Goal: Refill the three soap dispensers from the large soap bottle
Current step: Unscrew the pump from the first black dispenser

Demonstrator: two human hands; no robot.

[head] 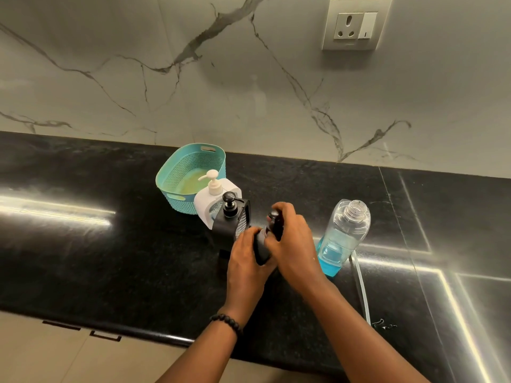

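Closest to me, my left hand is wrapped round the body of a black dispenser, fingers curled tight on it. My right hand grips the pump top of that same dispenser, thumb and fingers closed over it. Just right of my hands the large soap bottle stands upright on the black counter, cap off, blue soap low in the bottom. Just behind my hands stands a second black dispenser, then a white dispenser touching it. Furthest back is a teal basket, near the marble wall.
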